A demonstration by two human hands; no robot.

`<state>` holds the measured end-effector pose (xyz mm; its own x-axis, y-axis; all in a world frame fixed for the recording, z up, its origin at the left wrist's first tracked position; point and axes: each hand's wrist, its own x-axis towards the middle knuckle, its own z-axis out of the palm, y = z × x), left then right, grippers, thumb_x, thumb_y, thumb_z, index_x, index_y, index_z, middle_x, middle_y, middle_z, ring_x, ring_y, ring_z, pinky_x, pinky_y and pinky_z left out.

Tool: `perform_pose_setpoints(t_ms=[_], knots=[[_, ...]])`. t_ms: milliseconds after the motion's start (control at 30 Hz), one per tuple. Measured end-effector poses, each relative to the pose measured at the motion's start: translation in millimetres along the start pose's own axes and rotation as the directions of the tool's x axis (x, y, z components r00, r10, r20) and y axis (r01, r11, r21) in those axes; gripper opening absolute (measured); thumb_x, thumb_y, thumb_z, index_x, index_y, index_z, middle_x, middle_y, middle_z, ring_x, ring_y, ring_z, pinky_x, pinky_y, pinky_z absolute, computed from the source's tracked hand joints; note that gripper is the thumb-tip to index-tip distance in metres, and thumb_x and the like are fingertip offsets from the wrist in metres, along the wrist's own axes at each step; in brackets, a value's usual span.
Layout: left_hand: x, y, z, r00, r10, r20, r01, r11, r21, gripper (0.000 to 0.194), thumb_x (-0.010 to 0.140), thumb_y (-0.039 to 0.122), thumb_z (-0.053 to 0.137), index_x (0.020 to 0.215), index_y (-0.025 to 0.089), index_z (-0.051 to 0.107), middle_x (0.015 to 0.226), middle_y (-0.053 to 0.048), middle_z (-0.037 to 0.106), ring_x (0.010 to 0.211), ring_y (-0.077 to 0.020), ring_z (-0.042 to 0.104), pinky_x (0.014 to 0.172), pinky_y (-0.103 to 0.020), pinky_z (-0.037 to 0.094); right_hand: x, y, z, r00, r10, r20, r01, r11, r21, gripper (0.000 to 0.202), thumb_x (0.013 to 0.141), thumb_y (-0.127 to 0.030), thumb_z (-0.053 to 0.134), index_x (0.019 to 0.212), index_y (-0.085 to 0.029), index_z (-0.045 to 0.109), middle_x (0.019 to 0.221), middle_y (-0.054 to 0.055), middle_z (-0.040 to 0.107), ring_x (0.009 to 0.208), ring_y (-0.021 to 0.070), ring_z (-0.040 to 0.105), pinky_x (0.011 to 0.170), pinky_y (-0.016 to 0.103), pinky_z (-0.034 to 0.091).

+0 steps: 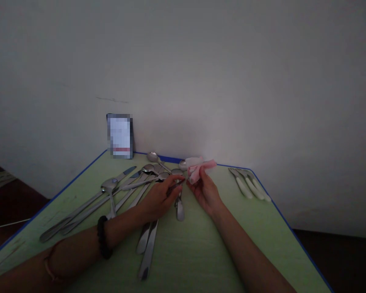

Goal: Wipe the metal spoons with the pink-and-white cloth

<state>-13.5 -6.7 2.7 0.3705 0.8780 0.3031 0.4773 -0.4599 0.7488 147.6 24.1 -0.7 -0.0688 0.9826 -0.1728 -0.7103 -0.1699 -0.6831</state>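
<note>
Near the middle of the table my left hand (162, 196) is closed on the handle of a metal utensil (176, 184). The utensil's other end goes into a pink and white cloth (198, 170), which hides it, so its kind cannot be told. My right hand (206, 190) pinches this cloth, thumb on top, just right of my left hand. Under and beside my left hand lie several metal spoons and knives, among them a spoon (110, 186) to the left and a knife handle (148, 254) nearer the front.
The green table (195, 252) has a blue edge and stands against a grey wall (232, 81). A phone with a blurred screen (120, 136) leans on the wall at the back left. White-handled forks (245, 188) lie at the right. Another spoon (153, 156) rests near the back edge.
</note>
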Motion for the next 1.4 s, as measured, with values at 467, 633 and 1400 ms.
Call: perform_pose_setpoints(t_ms=[467,633,1400], knots=[[-1.1,-2.3,-0.4,0.996,0.072,0.051,-0.075,0.996,0.049,0.034,0.088,0.029,0.042,0.117,0.015,0.051,0.056,0.006,0.051,0.048,-0.0096,0.044,0.050,-0.021,0.030,1.2,-1.5,-1.1,1.000,0.012,-0.022,-0.011,0.999,0.035,0.013,0.076,-0.030,0.065,0.073,-0.018,0.064,0.066,-0.002,0.069,0.058,0.0090,0.059,0.059,0.021,0.049],[-0.6,-0.7,0.6,0.998,0.025,0.054,-0.029,0.998,0.063,0.029,0.088,0.027,0.041,0.114,0.015,0.047,0.053,0.008,0.045,0.047,-0.0103,0.043,0.050,-0.022,0.028,1.7,-1.2,-1.0,0.999,0.028,-0.040,-0.026,0.998,0.048,0.009,0.079,-0.027,0.062,0.079,-0.019,0.065,0.068,-0.002,0.069,0.059,0.0088,0.060,0.058,0.020,0.049],[0.3,3.9,-3.1,0.976,-0.080,0.201,-0.009,0.913,0.409,0.037,0.094,0.035,0.021,0.083,0.018,0.053,0.063,-0.001,0.058,0.060,-0.0153,0.056,0.055,-0.024,0.031,2.3,3.7,-1.7,0.998,0.002,0.056,0.000,0.999,-0.048,0.016,0.072,-0.032,0.070,0.079,-0.018,0.067,0.074,-0.002,0.070,0.066,0.0079,0.061,0.063,0.018,0.049]])
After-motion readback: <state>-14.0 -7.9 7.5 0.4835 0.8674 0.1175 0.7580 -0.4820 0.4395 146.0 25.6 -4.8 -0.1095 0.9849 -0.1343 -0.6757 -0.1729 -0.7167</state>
